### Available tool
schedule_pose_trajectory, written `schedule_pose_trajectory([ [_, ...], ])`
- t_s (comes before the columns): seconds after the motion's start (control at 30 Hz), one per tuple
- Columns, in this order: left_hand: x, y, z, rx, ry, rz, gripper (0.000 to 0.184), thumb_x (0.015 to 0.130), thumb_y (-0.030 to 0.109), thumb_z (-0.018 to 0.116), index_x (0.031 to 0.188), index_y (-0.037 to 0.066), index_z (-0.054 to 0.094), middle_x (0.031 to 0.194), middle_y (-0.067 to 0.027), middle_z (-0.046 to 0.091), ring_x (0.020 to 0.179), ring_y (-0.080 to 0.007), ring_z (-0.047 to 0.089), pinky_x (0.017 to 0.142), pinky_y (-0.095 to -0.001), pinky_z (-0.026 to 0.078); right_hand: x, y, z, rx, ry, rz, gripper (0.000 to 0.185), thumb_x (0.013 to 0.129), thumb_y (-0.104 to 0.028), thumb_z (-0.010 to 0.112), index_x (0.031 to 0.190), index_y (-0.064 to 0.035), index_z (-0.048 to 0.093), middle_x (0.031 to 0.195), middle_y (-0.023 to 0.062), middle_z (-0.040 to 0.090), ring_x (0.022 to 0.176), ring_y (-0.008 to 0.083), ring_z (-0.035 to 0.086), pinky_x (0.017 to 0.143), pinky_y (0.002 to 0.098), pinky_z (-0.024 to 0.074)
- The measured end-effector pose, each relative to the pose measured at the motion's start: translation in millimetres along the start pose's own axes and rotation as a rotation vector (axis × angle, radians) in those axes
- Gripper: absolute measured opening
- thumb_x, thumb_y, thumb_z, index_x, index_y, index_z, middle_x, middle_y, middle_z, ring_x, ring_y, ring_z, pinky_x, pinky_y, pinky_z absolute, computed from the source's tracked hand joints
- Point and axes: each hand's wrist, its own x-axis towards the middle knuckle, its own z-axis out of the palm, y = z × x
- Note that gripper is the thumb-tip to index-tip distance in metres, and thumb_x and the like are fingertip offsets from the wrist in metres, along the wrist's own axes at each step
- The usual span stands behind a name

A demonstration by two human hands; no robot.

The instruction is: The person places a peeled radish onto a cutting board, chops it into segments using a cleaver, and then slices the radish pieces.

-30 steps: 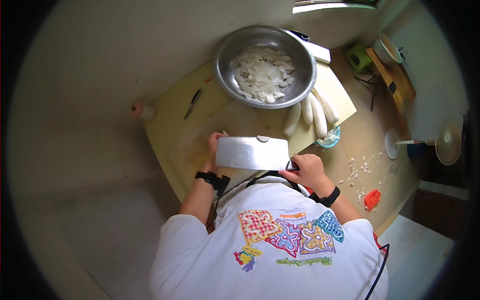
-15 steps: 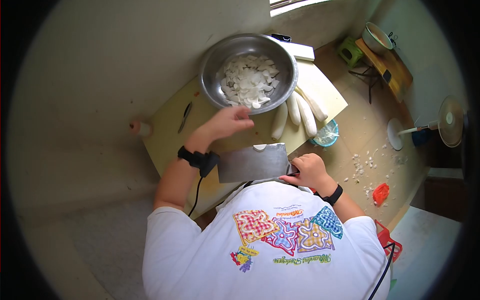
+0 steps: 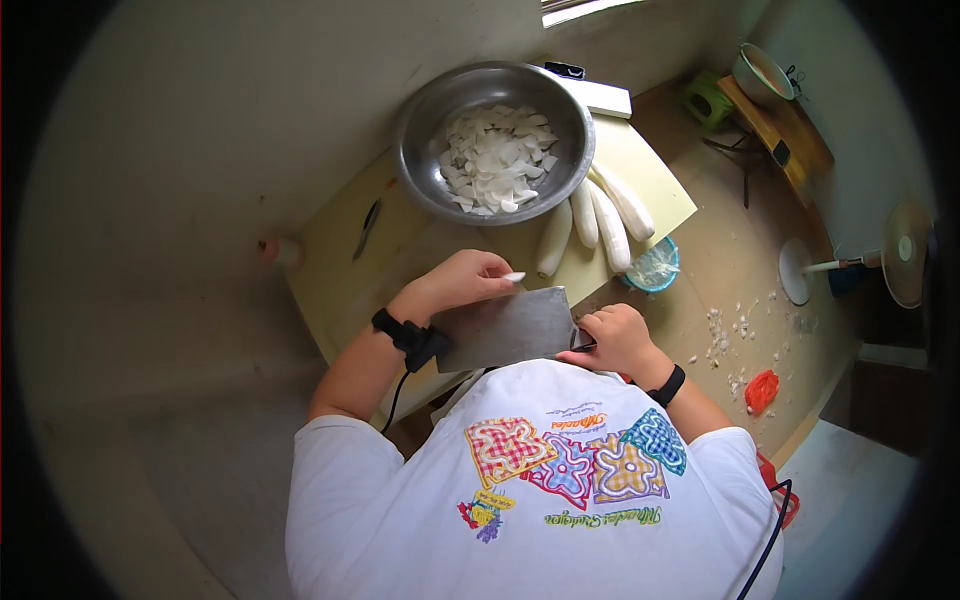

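Note:
My right hand (image 3: 622,340) is wrapped round the handle of a broad cleaver (image 3: 508,328), its blade lying across the near side of the table. Just beyond the blade's far edge, my left hand (image 3: 465,280) pinches a small white radish slice (image 3: 514,276). Ahead of that hand stands a large steel basin (image 3: 415,180) with a heap of white radish slices (image 3: 500,160) in it. Several peeled white radishes (image 3: 610,228) lie side by side to the right of the basin.
A dark peeler or small knife (image 3: 367,228) lies on the table (image 3: 325,240), left of the basin. A blue-rimmed bin (image 3: 655,268) stands on the floor by the table's right edge. Farther right are a fan (image 3: 905,252), scattered white scraps and a red bag (image 3: 762,392).
My left hand has drawn back from the basin's rim toward the cleaver and now pinches a slice. The slice that lay at the blade's far edge is off it. The cleaver has barely moved.

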Motion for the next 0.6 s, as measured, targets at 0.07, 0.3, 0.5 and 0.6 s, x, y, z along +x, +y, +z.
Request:
schedule_pose_trajectory([
  [0.07, -5.0, -15.3, -4.0, -0.054, 0.088, -0.021, 0.027, 0.090, 0.023, 0.070, 0.106, 0.001, 0.070, 0.090, -0.0032, 0.069, 0.080, -0.0102, 0.060, 0.073, -0.0282, 0.050, -1.7, 2.1, 5.0, 0.018, -0.021, -0.010, 0.052, 0.067, -0.055, 0.081, 0.059, -0.0101, 0.055, 0.054, 0.0057, 0.055, 0.051, 0.0257, 0.057, 0.051, 0.0353, 0.0448],
  [0.3, 1.6, -120.5, -8.1, 0.338, 0.156, -0.088, 0.027, 0.090, 0.028, 0.065, 0.108, 0.009, 0.071, 0.098, -0.0091, 0.070, 0.089, -0.0248, 0.065, 0.078, -0.0374, 0.052, -25.7, 10.2, 10.0, -0.041, -0.198, 0.126, 0.052, 0.067, -0.054, 0.081, 0.056, -0.0099, 0.054, 0.054, 0.0086, 0.055, 0.051, 0.0284, 0.057, 0.050, 0.0373, 0.0449],
  [0.5, 15.4, -153.8, 16.3, 0.650, 0.190, 0.032, 0.024, 0.089, 0.033, 0.064, 0.102, 0.016, 0.074, 0.101, -0.0078, 0.067, 0.098, -0.0305, 0.063, 0.082, -0.0426, 0.052, -47.6, 5.6, 12.2, -0.009, -0.237, 0.367, 0.050, 0.066, -0.051, 0.081, 0.057, -0.0098, 0.056, 0.055, 0.0088, 0.058, 0.053, 0.0288, 0.060, 0.051, 0.0384, 0.0468],
  [0.6, 18.2, -164.7, 16.2, 0.624, 0.261, 0.097, 0.020, 0.088, 0.030, 0.066, 0.100, 0.017, 0.075, 0.103, -0.0070, 0.067, 0.098, -0.0302, 0.063, 0.082, -0.0418, 0.052, -53.8, -3.9, 16.6, 0.013, -0.216, 0.488, 0.051, 0.069, -0.051, 0.081, 0.060, -0.0060, 0.059, 0.056, 0.0115, 0.058, 0.053, 0.0315, 0.059, 0.051, 0.0392, 0.0463],
])
